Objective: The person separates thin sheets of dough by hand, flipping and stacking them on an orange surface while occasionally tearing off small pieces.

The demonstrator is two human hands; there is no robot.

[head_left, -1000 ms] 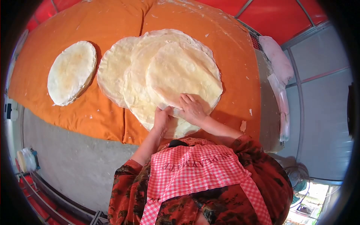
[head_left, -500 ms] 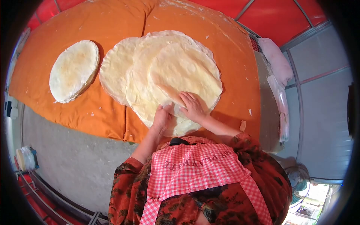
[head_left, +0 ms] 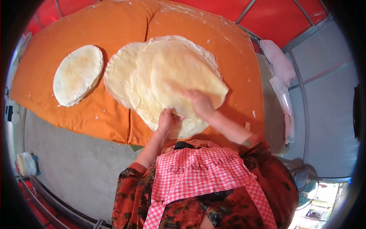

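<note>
A pile of large thin round flatbreads point(head_left: 148, 80) lies spread on an orange cloth point(head_left: 68, 34). My right hand point(head_left: 201, 104) is under the near edge of the top flatbread point(head_left: 187, 76) and lifts it off the pile. My left hand point(head_left: 167, 119) presses down on the near edge of the flatbreads beneath. A smaller stack of round flatbreads point(head_left: 78, 74) lies apart to the left on the same cloth. I wear a red-and-white checked apron point(head_left: 202, 175).
Grey concrete floor point(head_left: 76, 160) borders the cloth's near side. White cloths or bags point(head_left: 280, 61) hang along a rail at the right. A fan point(head_left: 305, 183) stands at the lower right. Small items point(head_left: 26, 164) sit at the far left edge.
My right hand has raised the near edge of the top flatbread, which lay flat before. My left hand stayed on the pile's edge.
</note>
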